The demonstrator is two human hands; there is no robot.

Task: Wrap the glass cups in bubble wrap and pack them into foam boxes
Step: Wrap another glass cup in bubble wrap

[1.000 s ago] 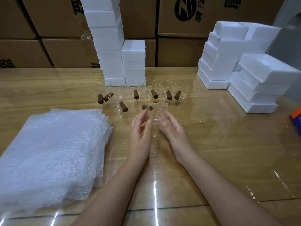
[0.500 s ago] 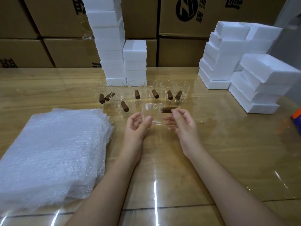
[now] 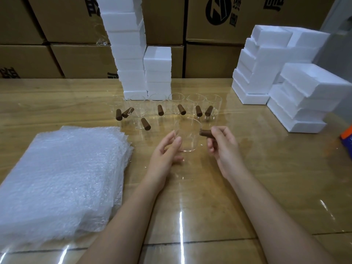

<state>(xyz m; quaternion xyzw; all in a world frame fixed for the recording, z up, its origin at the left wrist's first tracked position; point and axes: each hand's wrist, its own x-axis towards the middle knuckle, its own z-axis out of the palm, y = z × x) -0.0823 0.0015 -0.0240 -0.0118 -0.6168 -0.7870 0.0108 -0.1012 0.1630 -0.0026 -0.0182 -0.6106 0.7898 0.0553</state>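
Here right fingers [image 3: 216, 131] pinch the glass cup's [image 3: 187, 139] handle [image 3: 205, 133], left fingers [image 3: 169, 135] relaxed; carton print [image 3: 219, 12] unreadable.

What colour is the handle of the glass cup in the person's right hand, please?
Dark brown; the head view shows the handle pinched by the right hand.

A single view was worn on the person's head, facing forward and down along both bare forearms. It sat near: the left hand [image 3: 165, 151], fingers relaxed, and the right hand [image 3: 222, 147], pinching the brown handle of a clear glass cup [image 3: 187, 138], held the frame's middle. Beyond the fingertips the wide lens reached over the glossy wooden table [image 3: 266, 168] to stacked white foam boxes [image 3: 131, 54] and brown cardboard cartons [image 3: 209, 60]. Left of the fingers lay a pile of clear bubble wrap sheets [image 3: 62, 174]. Straight edges bowed toward the frame's borders.
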